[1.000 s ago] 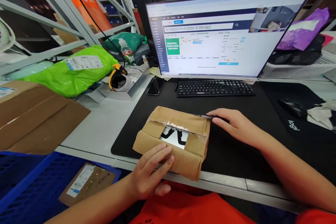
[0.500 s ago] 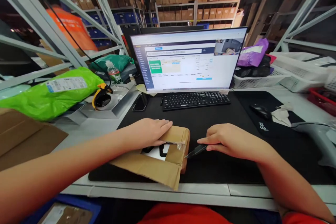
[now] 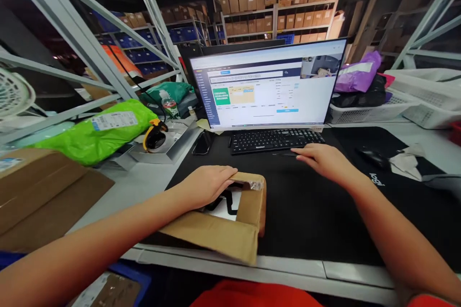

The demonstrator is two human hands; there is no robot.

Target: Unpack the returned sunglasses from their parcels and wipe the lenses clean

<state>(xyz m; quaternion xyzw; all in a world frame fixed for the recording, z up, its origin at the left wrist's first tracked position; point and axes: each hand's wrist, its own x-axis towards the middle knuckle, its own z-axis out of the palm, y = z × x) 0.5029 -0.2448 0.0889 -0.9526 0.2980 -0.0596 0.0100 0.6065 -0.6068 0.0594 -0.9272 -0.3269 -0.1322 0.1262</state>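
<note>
An opened brown cardboard box lies on the black desk mat, its near flap folded outward. Inside, a white item with black markings shows in part. My left hand grips the far left part of the box, its fingers over the upper edge. Just in front of the keyboard, my right hand is low over the mat, its fingers closed around a utility knife. The knife's thin tip points left; its handle is mostly hidden by the hand.
A monitor stands behind the keyboard. To the left are a phone, a green parcel bag and a large carton. A mouse, crumpled paper and white baskets are on the right.
My right hand has moved the utility knife away from the box's right edge, forward to the keyboard's front. The near flap stands further open. My left hand stays on the box.
</note>
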